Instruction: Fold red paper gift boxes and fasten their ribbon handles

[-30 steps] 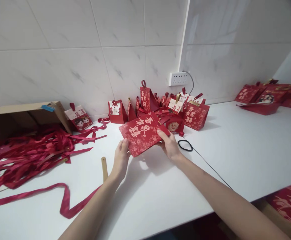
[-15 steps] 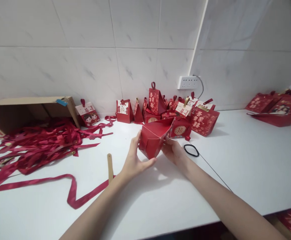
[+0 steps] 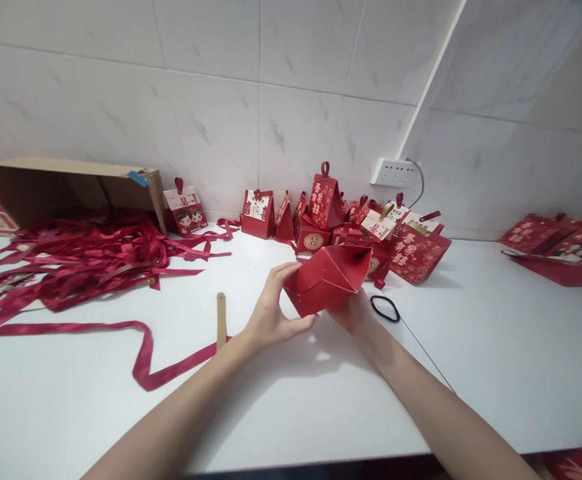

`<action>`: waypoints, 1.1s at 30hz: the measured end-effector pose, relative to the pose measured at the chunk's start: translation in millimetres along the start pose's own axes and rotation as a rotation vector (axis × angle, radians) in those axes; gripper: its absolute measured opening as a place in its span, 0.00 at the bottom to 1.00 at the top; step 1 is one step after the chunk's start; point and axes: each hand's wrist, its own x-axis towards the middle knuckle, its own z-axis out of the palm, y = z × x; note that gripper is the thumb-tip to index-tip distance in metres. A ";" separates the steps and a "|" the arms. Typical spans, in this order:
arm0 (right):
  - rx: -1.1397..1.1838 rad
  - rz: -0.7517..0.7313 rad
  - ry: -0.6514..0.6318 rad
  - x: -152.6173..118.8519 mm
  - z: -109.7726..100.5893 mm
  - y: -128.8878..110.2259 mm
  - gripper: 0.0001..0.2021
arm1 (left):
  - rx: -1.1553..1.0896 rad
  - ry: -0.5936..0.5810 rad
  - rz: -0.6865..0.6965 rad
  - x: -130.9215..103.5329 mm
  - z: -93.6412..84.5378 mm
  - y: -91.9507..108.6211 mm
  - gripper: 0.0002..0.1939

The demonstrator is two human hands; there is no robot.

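Note:
A plain red paper gift box point(image 3: 323, 280) is held up in front of me above the white table, tilted, with its open end facing right. My left hand point(image 3: 273, 307) grips its left side, fingers behind and thumb along the bottom edge. My right hand point(image 3: 351, 308) is under and behind the box's right part; the box hides most of its fingers. Left of my left forearm lie a gold strap point(image 3: 221, 320) and a long dark red ribbon point(image 3: 145, 360) on the tabletop.
A cardboard box point(image 3: 75, 167) on its side spills a heap of red ribbons point(image 3: 101, 267) at left. Finished red gift boxes point(image 3: 327, 200) crowd along the tiled wall, with more point(image 3: 575, 247) at far right. A black elastic band point(image 3: 385, 308) lies beside my right wrist. A power socket point(image 3: 395, 173) is on the wall.
The red box has turned in my hands, so its open end now points more to the right. My right hand has slipped further beneath it. The camera view has tilted slightly.

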 end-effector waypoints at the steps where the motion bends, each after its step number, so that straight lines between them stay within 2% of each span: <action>1: -0.010 -0.009 -0.015 -1.5 3.4 -2.3 0.09 | 0.016 0.001 0.016 0.4 -0.6 0.5 0.38; 5: -0.030 -0.038 -0.032 -4.6 11.3 -8.4 0.11 | 0.027 0.016 0.005 0.1 -2.3 0.6 0.39; 8: -0.022 -0.034 -0.037 -3.2 8.2 -7.9 0.10 | 0.005 0.033 0.004 -1.2 -1.6 -2.0 0.39; 13: 0.111 0.067 0.042 0.6 -3.8 0.6 0.04 | -0.120 0.100 -0.130 -3.8 2.7 -8.7 0.42; 15: 0.195 0.114 0.056 1.1 -6.0 3.6 0.05 | -0.151 0.110 -0.160 -4.2 3.7 -10.4 0.41; 20: 0.223 0.115 -0.032 -0.9 -1.3 3.0 0.12 | -0.152 0.101 -0.099 -3.4 2.7 -10.0 0.37; 25: 0.137 0.072 -0.078 -4.6 8.3 -3.9 0.08 | -0.078 0.083 -0.028 -1.6 0.3 -7.2 0.36; 28: 0.127 0.046 -0.100 -5.3 10.3 -4.6 0.10 | -0.025 0.081 0.008 -1.1 -0.7 -6.5 0.37; 33: 0.094 0.044 -0.141 -6.1 10.6 -1.9 0.16 | -0.091 0.105 -0.026 -1.2 0.2 -6.5 0.40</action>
